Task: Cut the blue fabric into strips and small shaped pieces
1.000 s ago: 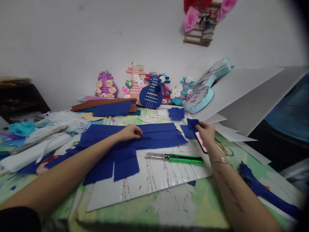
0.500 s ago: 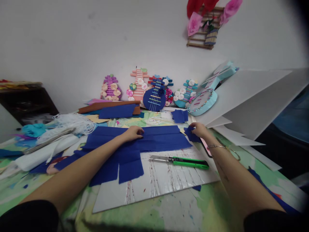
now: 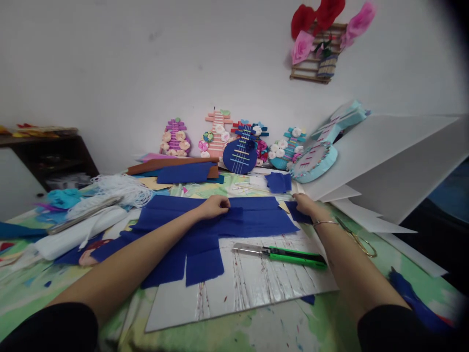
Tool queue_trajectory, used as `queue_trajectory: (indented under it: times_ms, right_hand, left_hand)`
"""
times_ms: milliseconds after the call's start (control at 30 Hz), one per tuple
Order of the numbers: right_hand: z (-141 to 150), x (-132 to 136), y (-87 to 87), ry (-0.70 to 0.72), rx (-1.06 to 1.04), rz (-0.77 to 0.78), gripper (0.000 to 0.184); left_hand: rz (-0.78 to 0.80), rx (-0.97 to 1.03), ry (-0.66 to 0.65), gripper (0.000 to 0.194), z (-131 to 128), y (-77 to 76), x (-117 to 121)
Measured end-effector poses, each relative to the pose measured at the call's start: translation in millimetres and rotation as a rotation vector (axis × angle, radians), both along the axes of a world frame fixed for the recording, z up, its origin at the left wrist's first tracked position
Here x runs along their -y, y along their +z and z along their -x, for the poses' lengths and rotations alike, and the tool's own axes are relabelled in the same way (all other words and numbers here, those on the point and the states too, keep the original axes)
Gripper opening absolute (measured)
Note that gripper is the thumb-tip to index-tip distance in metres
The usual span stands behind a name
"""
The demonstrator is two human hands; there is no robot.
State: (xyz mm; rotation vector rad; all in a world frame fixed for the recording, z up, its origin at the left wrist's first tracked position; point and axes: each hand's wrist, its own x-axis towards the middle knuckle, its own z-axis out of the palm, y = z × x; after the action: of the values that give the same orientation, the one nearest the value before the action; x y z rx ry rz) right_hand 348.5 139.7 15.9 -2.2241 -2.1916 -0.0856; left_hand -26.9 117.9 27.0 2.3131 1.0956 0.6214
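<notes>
Green tablecloth (image 3: 271, 332): showing along the board's near edge, leaving room there. White board (image 3: 176, 308): lying slanted, partly under paper. Blue paper (image 3: 256, 220): covering the board's far part. Green knife (image 3: 293, 256): lying beside the paper's near edge. Left hand (image 3: 216, 207): resting, fingers bent, on the paper. Right hand (image 3: 305, 205): covering a small blue piece (image 3: 296, 215). Either hand's grip: not showing clearly.

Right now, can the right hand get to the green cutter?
Probably yes. The green cutter lies uncovered on the white board, close to the right hand, and nothing seems to block the way. That hand is at a small blue piece.
</notes>
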Motion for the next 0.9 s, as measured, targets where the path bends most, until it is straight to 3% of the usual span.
queue_trajectory:
  times_ms: [100,200,300,367,467,600,833,900]
  right_hand:
    - [-2,-5,0.1,0.005,0.022,0.021,0.028]
    - [-5,-9,2.2,0.008,0.036,0.044,0.026]
    - [-7,-11,4.6,0.008,0.044,0.066,0.025]
    - [-7,-11,5.8,0.005,0.045,0.079,0.025]
    - [-7,-8,7.1,0.004,0.042,0.09,0.027]
    - [-6,-5,7.4,0.005,0.037,0.119,0.027]
    - [-1,-9,3.7,-0.067,0.041,0.172,0.027]
    - [0,-10,2.7,-0.085,0.036,0.177,0.027]
  left_hand:
    - [0.106,0.094,-0.103,0.008,-4,19.6,14]
    - [0.424,0.373,-0.31,0.016,-8,42.6,35]
    - [0.642,0.546,-0.31,0.02,-16,53.1,59]
    - [0.749,0.507,-0.277,0.021,-22,48.3,74]
    - [0.715,0.324,-0.2,0.016,-33,29.1,89]
    - [0.718,0.213,-0.237,0.015,-42,8.7,98]
    - [0.369,0.265,-0.251,0.01,-39,5.0,101]
    - [0.334,0.282,-0.253,0.01,-38,1.9,101]
